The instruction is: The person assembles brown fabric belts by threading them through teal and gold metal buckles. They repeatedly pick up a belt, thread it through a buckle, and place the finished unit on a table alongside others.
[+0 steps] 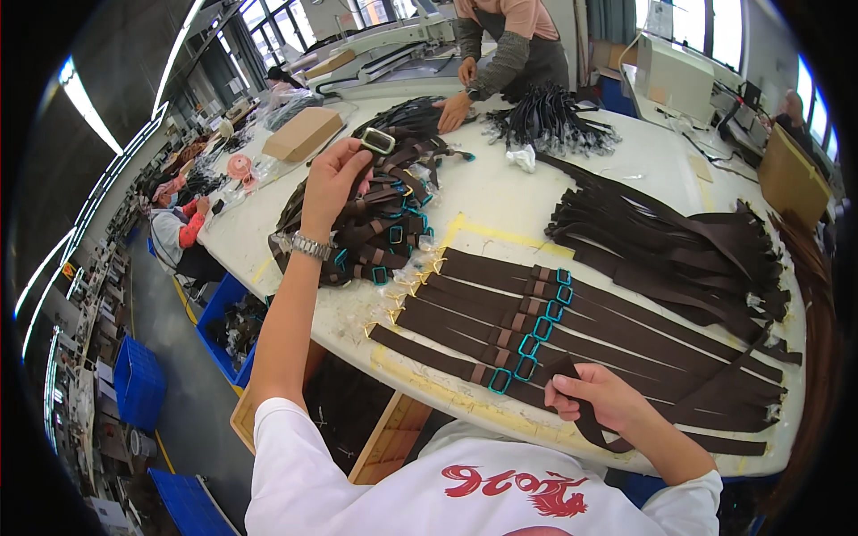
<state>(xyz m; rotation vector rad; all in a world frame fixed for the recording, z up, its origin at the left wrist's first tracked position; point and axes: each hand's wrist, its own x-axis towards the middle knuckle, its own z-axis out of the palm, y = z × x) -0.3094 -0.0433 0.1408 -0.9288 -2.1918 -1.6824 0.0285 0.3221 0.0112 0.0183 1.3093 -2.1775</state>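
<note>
My left hand (pixel 336 183) is raised over a heap of belts, pinching a rectangular metal buckle (pixel 378 140) between thumb and fingers. My right hand (pixel 601 393), near the front edge of the table, is closed on the end of a dark brown strap (pixel 585 420), which curls below the fingers. Beside it lies a row of flat brown straps (pixel 465 308) with gold-coloured hooks at their left ends. Teal-edged buckles (pixel 534 347) and brown loops line up across their middles. The heap of belts (pixel 357 241) under my left forearm carries similar teal-edged buckles.
A thick bundle of dark straps (pixel 661 241) lies at the right of the white table (pixel 509 192). Across it, another person's hand (pixel 454 112) touches dark straps beside a black bundle (pixel 550 121). A cardboard box (pixel 304 134) stands far left; a blue bin (pixel 228 326) is below the table's edge.
</note>
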